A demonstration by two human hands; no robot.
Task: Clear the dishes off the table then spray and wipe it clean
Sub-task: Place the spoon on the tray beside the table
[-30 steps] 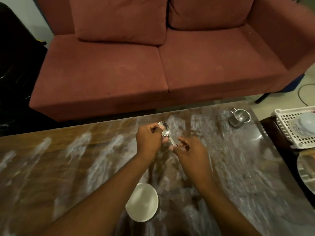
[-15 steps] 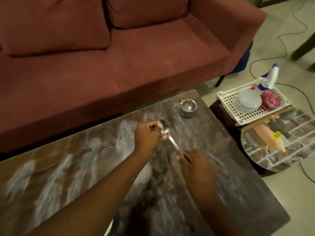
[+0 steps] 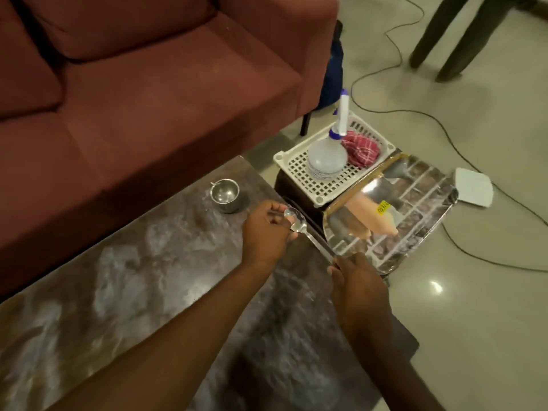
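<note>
A steel spoon is held between both hands above the right end of the brown marbled table. My left hand pinches its bowl end, where a second spoon bowl seems to lie against it. My right hand grips the handle's end. A small steel cup stands on the table near the far right corner, left of my left hand. Beyond the table's end a white basket holds stacked white dishes, a red cloth and a spray bottle.
A shiny steel tray lies beside the basket on a low dark stand. A red sofa runs along the table's far side. Cables and a white flat object lie on the tiled floor; furniture legs stand at the top right.
The view has swung right and both hands have carried the spoon toward the table's right end. My right hand slid down to the handle's end. The white bowl near me has left the view.
</note>
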